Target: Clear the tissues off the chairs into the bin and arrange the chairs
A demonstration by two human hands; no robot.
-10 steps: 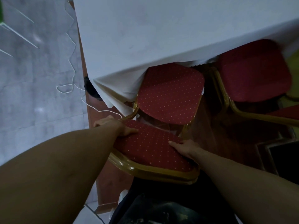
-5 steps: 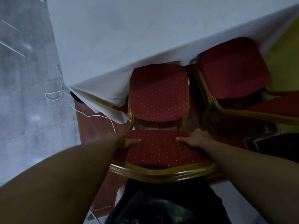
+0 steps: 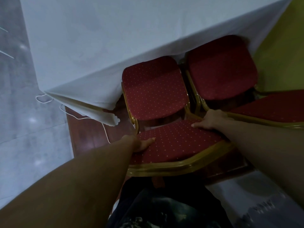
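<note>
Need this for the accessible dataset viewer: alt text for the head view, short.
Both bare hands, left hand and right hand, grip the red backrest of a gold-framed chair facing a white-clothed table. A second red chair sits beside it.

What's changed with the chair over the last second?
The chair has swung from angled to roughly square with the table, close beside the neighbouring chair. The right hand slid from the backrest's middle to its right edge. The left hand kept its grip on the left edge. No tissues show on either seat.
</note>
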